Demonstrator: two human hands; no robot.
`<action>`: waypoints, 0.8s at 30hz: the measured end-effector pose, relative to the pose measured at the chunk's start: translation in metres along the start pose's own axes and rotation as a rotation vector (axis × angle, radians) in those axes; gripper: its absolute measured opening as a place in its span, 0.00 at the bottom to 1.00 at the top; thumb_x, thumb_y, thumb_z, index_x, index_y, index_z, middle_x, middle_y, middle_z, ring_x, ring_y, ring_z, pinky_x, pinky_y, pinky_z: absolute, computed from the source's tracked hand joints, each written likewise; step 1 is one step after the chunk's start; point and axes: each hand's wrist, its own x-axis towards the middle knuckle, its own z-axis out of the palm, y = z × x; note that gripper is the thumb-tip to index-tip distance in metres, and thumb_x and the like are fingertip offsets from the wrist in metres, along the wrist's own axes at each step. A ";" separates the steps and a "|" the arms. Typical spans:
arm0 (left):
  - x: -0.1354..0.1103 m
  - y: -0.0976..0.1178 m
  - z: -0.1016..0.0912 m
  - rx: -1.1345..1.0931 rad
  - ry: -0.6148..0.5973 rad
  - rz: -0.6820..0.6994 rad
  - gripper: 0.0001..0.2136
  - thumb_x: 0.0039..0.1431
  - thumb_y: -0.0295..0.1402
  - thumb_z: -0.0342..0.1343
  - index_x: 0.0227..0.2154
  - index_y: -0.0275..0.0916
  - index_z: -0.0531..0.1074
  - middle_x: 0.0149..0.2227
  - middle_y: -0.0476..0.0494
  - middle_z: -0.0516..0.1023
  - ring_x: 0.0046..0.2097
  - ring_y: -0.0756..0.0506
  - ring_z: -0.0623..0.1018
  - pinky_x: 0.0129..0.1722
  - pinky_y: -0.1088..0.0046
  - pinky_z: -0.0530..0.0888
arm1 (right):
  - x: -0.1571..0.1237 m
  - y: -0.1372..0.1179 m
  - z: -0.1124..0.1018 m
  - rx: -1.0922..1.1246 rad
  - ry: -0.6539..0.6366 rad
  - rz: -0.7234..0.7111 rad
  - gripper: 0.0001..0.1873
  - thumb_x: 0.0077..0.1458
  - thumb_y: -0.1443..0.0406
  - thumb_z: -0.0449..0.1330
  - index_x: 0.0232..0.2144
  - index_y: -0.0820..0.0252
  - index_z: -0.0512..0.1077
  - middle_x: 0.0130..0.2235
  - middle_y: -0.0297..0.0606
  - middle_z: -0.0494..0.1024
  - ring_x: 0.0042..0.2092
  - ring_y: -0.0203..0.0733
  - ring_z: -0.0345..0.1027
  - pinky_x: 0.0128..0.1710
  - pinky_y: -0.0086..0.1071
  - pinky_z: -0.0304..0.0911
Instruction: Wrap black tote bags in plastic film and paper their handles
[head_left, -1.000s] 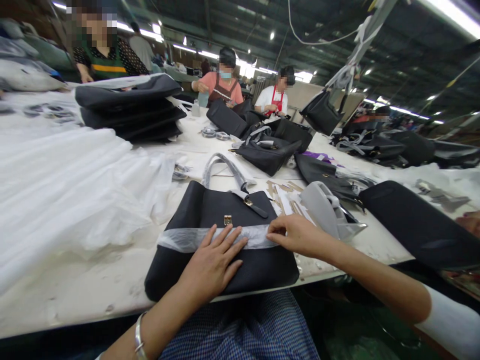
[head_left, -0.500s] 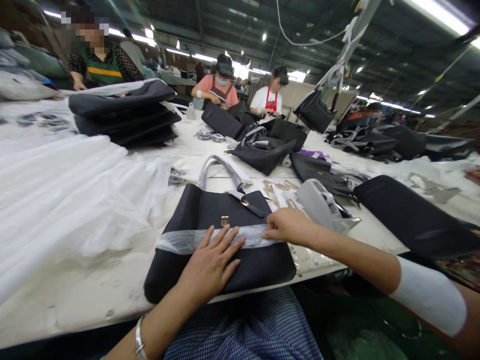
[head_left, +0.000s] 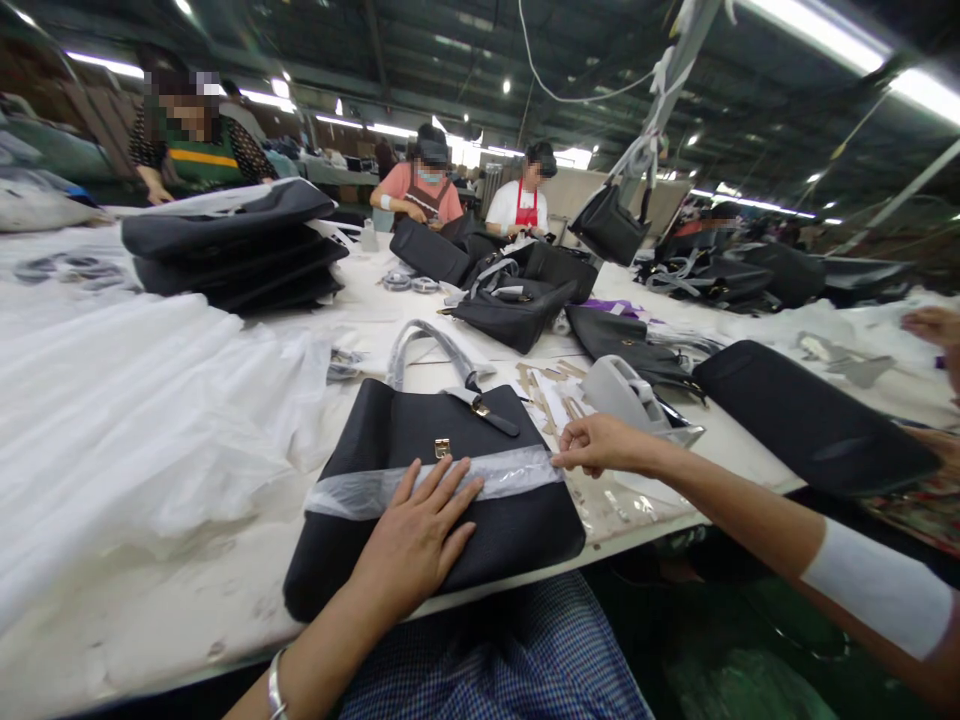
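Observation:
A black handbag [head_left: 487, 550] lies flat before me, its gold buckle [head_left: 442, 447] facing up and its wrapped handle [head_left: 420, 335] pointing away. Across its front runs a strip of clear plastic film [head_left: 517, 473]. My left hand [head_left: 416, 530] lies on the bag and the film with its fingers spread. At the bag's right edge, my right hand [head_left: 600, 445] pinches the end of the film between thumb and forefinger. A short strap [head_left: 495, 418] with a gold fitting, partly wrapped, rests on the bag's upper part.
White sheets [head_left: 150, 410] spread over the left. Stacked black bags [head_left: 232, 250] stand behind them. A grey tape dispenser [head_left: 626, 395] sits beyond my right hand, near paper scraps [head_left: 551, 390]. A black panel [head_left: 810, 420] lies right, near another person's hand [head_left: 934, 325]. Co-workers sit across the table.
My right hand has moved right, from over the bag's front to its right edge, and the film now reaches further that way. My left hand stays on the bag.

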 end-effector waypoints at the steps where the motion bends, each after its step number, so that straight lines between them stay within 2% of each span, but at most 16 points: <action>1: 0.000 0.000 0.000 0.005 0.005 0.003 0.24 0.70 0.41 0.45 0.66 0.48 0.56 0.68 0.45 0.59 0.68 0.40 0.60 0.67 0.52 0.54 | 0.001 0.005 -0.002 -0.003 0.008 0.012 0.25 0.39 0.46 0.71 0.26 0.61 0.72 0.25 0.35 0.75 0.23 0.33 0.64 0.23 0.28 0.64; 3: 0.000 0.000 0.000 0.016 0.016 0.012 0.24 0.69 0.41 0.45 0.66 0.48 0.56 0.68 0.45 0.59 0.67 0.40 0.61 0.67 0.52 0.53 | 0.003 0.015 -0.007 -0.056 0.037 0.038 0.23 0.42 0.48 0.69 0.26 0.61 0.72 0.25 0.37 0.77 0.23 0.34 0.66 0.24 0.29 0.64; 5: 0.000 0.000 0.000 0.027 0.024 0.016 0.24 0.69 0.41 0.45 0.66 0.48 0.56 0.68 0.44 0.60 0.67 0.40 0.61 0.67 0.52 0.53 | -0.001 0.024 -0.011 -0.212 0.131 0.031 0.18 0.47 0.52 0.68 0.26 0.61 0.72 0.25 0.39 0.78 0.24 0.38 0.69 0.27 0.31 0.66; 7: 0.000 0.000 0.000 0.034 0.022 0.016 0.24 0.69 0.41 0.45 0.66 0.48 0.55 0.67 0.44 0.60 0.67 0.40 0.61 0.67 0.52 0.53 | -0.011 0.026 -0.008 -0.385 0.304 -0.072 0.13 0.53 0.56 0.63 0.29 0.61 0.74 0.28 0.42 0.80 0.29 0.43 0.73 0.33 0.35 0.69; 9: 0.000 0.000 0.000 0.040 0.010 0.014 0.25 0.69 0.41 0.45 0.67 0.48 0.55 0.68 0.45 0.59 0.67 0.40 0.61 0.67 0.52 0.54 | -0.024 0.023 0.008 -0.457 0.469 -0.280 0.14 0.61 0.58 0.57 0.39 0.61 0.76 0.40 0.46 0.82 0.41 0.48 0.76 0.45 0.40 0.69; 10: 0.000 -0.001 0.000 0.041 0.002 0.014 0.25 0.69 0.41 0.45 0.67 0.48 0.55 0.68 0.45 0.59 0.67 0.40 0.60 0.67 0.52 0.54 | -0.031 0.020 0.021 -0.458 0.512 -0.396 0.17 0.63 0.58 0.54 0.47 0.61 0.75 0.47 0.47 0.80 0.49 0.49 0.74 0.51 0.42 0.67; 12: 0.001 0.000 -0.002 0.043 -0.018 0.012 0.25 0.69 0.41 0.45 0.67 0.48 0.54 0.68 0.45 0.58 0.68 0.39 0.60 0.67 0.52 0.55 | -0.039 0.018 0.050 -0.467 0.496 -0.589 0.26 0.65 0.56 0.53 0.61 0.60 0.65 0.61 0.48 0.70 0.62 0.50 0.62 0.61 0.45 0.59; 14: 0.002 0.000 -0.004 0.046 -0.037 0.006 0.25 0.69 0.41 0.45 0.67 0.48 0.54 0.69 0.45 0.57 0.68 0.39 0.59 0.67 0.51 0.55 | -0.041 0.024 0.075 -0.535 0.422 -0.701 0.34 0.63 0.53 0.55 0.66 0.61 0.56 0.66 0.48 0.61 0.68 0.50 0.51 0.66 0.48 0.52; 17: 0.002 0.002 -0.006 0.049 -0.073 -0.007 0.24 0.70 0.40 0.45 0.67 0.49 0.54 0.70 0.47 0.54 0.68 0.39 0.59 0.66 0.51 0.56 | -0.037 0.039 0.090 -0.633 0.384 -0.703 0.34 0.64 0.54 0.54 0.67 0.59 0.55 0.68 0.45 0.58 0.69 0.50 0.45 0.67 0.52 0.49; 19: 0.002 0.003 -0.008 0.044 -0.092 -0.012 0.24 0.70 0.41 0.44 0.67 0.49 0.54 0.70 0.46 0.54 0.68 0.39 0.58 0.66 0.50 0.56 | -0.035 0.043 0.090 -0.665 0.463 -0.634 0.29 0.66 0.56 0.51 0.66 0.57 0.58 0.67 0.44 0.60 0.69 0.51 0.48 0.66 0.54 0.48; 22: 0.003 0.004 -0.009 0.024 -0.105 -0.026 0.24 0.70 0.42 0.44 0.67 0.48 0.54 0.70 0.46 0.55 0.69 0.39 0.57 0.66 0.50 0.56 | -0.036 0.030 0.091 -0.707 0.663 -0.572 0.28 0.66 0.54 0.51 0.63 0.63 0.63 0.66 0.50 0.60 0.68 0.56 0.48 0.66 0.59 0.46; 24: 0.002 0.004 -0.010 0.001 -0.116 -0.041 0.24 0.70 0.43 0.42 0.67 0.48 0.54 0.70 0.47 0.54 0.69 0.40 0.55 0.67 0.50 0.55 | -0.035 0.015 0.099 -0.752 0.660 -0.660 0.33 0.65 0.52 0.52 0.64 0.66 0.61 0.67 0.52 0.57 0.69 0.57 0.45 0.66 0.57 0.45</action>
